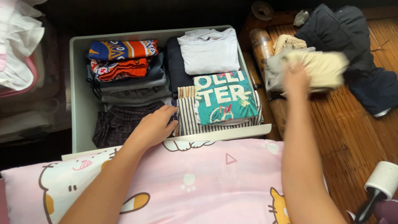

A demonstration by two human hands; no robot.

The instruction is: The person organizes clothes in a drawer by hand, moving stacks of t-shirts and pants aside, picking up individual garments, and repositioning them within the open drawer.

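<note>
Left hand [154, 126] laid flat on dark plaid garment [118, 123] inside grey drawer [81, 108] | right hand [296, 79] closed on folded cream garment [319, 68], blurred, held over wooden floor [356, 132] | teal printed shirt [226, 97] stacked alongside.

Two bare forearms rise from the bottom edge, above the pink cat-print blanket [199, 182] that covers the lap. Neither the left hand [154, 126] nor the right hand [296, 79] shows a ring, watch, bracelet or glove, and no sleeve reaches as far as either forearm. The right hand is blurred, so its fingers cannot be made out clearly; the left hand's fingers look slim, with short, unpainted nails.
</note>
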